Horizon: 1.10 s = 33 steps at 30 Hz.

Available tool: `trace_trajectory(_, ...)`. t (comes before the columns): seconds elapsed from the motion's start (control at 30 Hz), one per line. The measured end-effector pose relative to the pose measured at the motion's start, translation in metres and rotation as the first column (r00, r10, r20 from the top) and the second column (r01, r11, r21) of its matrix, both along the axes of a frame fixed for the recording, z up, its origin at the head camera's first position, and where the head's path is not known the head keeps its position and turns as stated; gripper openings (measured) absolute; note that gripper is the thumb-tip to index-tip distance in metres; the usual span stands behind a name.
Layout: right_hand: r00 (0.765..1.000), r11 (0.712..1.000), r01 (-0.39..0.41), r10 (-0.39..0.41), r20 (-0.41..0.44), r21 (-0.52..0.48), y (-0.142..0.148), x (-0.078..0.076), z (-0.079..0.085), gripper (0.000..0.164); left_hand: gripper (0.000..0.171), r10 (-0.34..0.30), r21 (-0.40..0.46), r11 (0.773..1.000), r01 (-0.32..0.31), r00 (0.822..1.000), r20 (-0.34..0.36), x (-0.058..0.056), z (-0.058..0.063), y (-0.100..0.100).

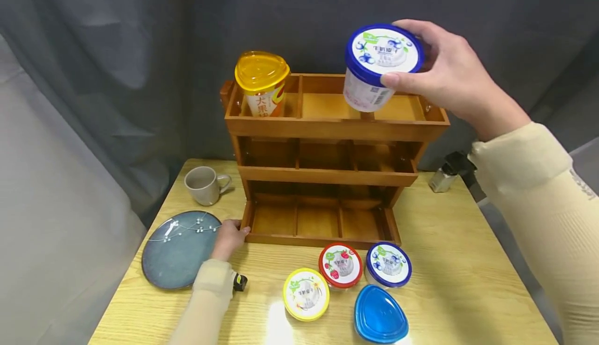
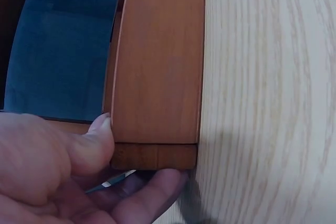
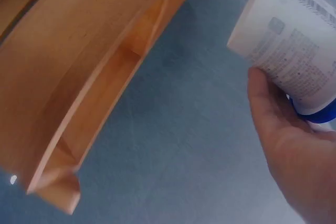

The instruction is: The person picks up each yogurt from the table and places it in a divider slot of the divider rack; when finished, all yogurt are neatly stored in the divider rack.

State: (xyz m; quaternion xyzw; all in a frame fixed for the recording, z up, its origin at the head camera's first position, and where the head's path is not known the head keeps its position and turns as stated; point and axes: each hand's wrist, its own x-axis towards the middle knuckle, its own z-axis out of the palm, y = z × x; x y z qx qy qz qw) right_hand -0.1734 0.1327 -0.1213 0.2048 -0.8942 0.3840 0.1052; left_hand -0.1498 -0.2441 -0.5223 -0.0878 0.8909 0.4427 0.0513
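My right hand (image 1: 456, 72) grips a white tub with a blue lid (image 1: 386, 54) by its lid, thumb at the front. The tub is tilted above the right part of the top tier of a three-tier wooden rack (image 1: 327, 127). In the right wrist view the tub's printed side (image 3: 294, 45) and barcode show, apart from the rack. At the rack's lower left corner, my left hand (image 1: 228, 240) pinches the end of the bottom tier (image 2: 157, 77) between thumb and fingers. A cup with a yellow lid (image 1: 263, 82) stands in the top tier's left compartment.
On the table in front lie tubs with red (image 1: 340, 265), yellow (image 1: 306, 294) and blue lids (image 1: 389, 264), plus a blue-lidded container (image 1: 380, 315). A blue-grey plate (image 1: 175, 259) and a mug (image 1: 203, 185) stand left. A small glass jar (image 1: 441, 180) is right of the rack.
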Motion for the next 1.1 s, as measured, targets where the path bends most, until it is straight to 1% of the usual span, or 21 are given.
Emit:
trace_trajectory(0.13, 0.999, 0.999, -0.009, 0.008, 0.037, 0.041, -0.011, -0.021, 0.0, 0.082, 0.031, 0.004, 0.007, 1.0, -0.004, 1.0, -0.003, 0.001, 0.001, 0.002)
trace_trajectory(0.23, 0.998, 0.997, -0.01, 0.006, 0.059, 0.074, -0.018, -0.033, -0.003, 0.085, 0.033, 0.004, 0.006, 1.0, -0.004, 1.0, -0.004, 0.0, 0.001, 0.004)
trace_trajectory(0.37, 0.995, 0.993, -0.012, 0.001, 0.095, 0.12, -0.025, -0.045, -0.007, 0.09, 0.033, 0.007, 0.013, 1.0, -0.007, 1.0, -0.002, 0.0, 0.0, 0.006)
trace_trajectory(0.53, 0.99, 0.986, -0.044, 0.022, 0.137, 0.159, -0.03, -0.058, -0.014, 0.096, 0.034, 0.006, 0.02, 1.0, -0.006, 1.0, -0.006, 0.0, 0.001, 0.006)
trace_trajectory(0.63, 0.985, 0.98, -0.074, 0.042, 0.17, 0.187, -0.032, -0.063, -0.019, 0.099, 0.035, 0.0, 0.021, 1.0, 0.0, 1.0, -0.001, 0.002, 0.001, 0.007)
trace_trajectory(0.73, 0.98, 0.964, -0.097, 0.05, 0.191, 0.248, -0.033, -0.066, -0.023, 0.101, 0.036, 0.001, 0.031, 1.0, -0.001, 1.0, 0.01, 0.003, 0.001, 0.007)
trace_trajectory(0.87, 0.98, 0.941, -0.109, 0.046, 0.196, 0.321, -0.033, -0.068, -0.024, 0.102, 0.037, 0.001, 0.03, 1.0, -0.001, 1.0, 0.01, 0.004, 0.002, 0.006)
trace_trajectory(1.1, 0.98, 0.913, -0.118, 0.044, 0.192, 0.391, -0.033, -0.069, -0.023, 0.105, 0.038, 0.007, 0.028, 1.0, -0.007, 1.0, 0.013, 0.004, 0.001, 0.002)
